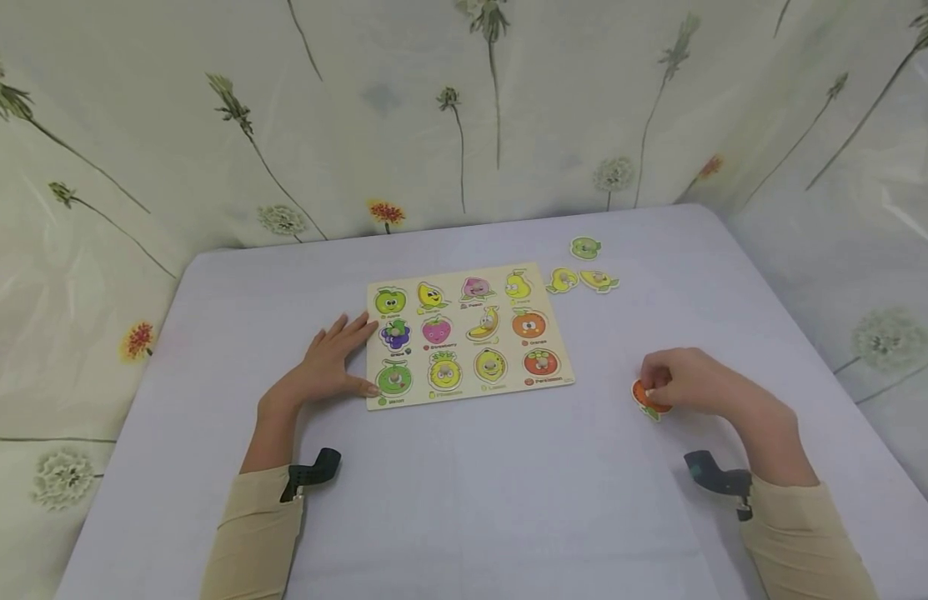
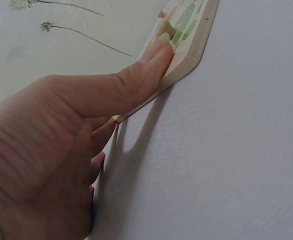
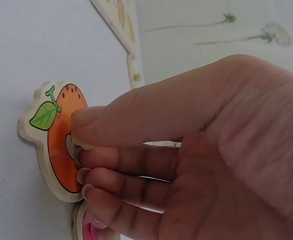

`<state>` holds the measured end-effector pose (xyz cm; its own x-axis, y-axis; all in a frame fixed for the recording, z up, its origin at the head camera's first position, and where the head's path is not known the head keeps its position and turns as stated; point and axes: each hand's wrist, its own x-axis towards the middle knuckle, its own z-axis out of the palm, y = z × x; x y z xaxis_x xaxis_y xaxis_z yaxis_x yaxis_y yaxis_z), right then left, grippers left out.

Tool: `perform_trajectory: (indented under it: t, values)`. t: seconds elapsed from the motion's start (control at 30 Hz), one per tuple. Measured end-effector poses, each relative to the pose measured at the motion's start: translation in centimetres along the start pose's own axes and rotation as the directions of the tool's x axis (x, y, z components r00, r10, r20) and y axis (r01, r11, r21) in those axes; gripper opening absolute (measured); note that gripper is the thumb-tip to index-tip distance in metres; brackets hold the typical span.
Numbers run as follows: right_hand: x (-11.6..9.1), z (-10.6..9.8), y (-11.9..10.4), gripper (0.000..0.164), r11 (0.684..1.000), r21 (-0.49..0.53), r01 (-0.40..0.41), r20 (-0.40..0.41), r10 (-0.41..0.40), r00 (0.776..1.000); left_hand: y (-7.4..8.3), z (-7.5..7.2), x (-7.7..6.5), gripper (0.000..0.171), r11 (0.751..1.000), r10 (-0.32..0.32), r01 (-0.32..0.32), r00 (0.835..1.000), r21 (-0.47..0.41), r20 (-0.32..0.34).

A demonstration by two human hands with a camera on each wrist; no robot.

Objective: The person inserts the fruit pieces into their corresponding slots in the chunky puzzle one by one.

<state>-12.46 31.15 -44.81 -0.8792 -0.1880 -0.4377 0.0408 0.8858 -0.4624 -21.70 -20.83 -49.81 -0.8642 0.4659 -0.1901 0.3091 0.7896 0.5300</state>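
Note:
The fruit puzzle board [image 1: 464, 340] lies flat on the table, with knobs showing on several of its fruits. Along its left edge rests my left hand [image 1: 328, 367], fingers spread and fairly straight. The left thumb [image 2: 159, 57] lies over the corner by the melon. To the right of the board, my right hand [image 1: 684, 382] pinches an orange puzzle piece [image 3: 61, 150] with a green leaf, thumb and index finger at its middle. Whether that piece touches the table, I cannot tell. Just beyond it in the right wrist view is a pink puzzle piece [image 3: 92, 227], partly hidden.
Beyond the board's upper right corner lie a green apple piece [image 1: 586, 247] and two yellow fruit pieces [image 1: 563, 280]. A white cloth [image 1: 464, 500] covers the table. Behind it hangs a flower-printed curtain [image 1: 403, 125].

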Motion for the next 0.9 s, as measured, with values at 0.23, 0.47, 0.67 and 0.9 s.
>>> perform_trajectory:
  t: [0.23, 0.47, 0.67, 0.9]
  values:
    - [-0.1, 0.1, 0.0, 0.008, 1.0, -0.012, 0.002, 0.001, -0.002, 1.0, -0.1, 0.1, 0.0, 0.113, 1.0, 0.001, -0.001, 1.0, 0.001, -0.001]
    - [0.1, 0.3, -0.1, 0.01, 1.0, -0.029, 0.008, -0.015, -0.008, 1.0, -0.2, 0.2, 0.0, 0.114, 1.0, -0.002, 0.002, 1.0, 0.002, -0.004]
    - [0.3, 0.3, -0.6, 0.007, 0.997, -0.075, -0.011, -0.032, 0.009, 0.999, -0.4, 0.2, 0.0, 0.114, 1.0, -0.002, 0.002, 1.0, 0.001, -0.005]
    - [0.5, 0.1, -1.1, 0.007, 0.997, -0.075, -0.022, -0.045, 0.019, 0.999, -0.5, 0.2, 0.1, 0.114, 1.0, -0.013, 0.013, 1.0, 0.006, 0.003]
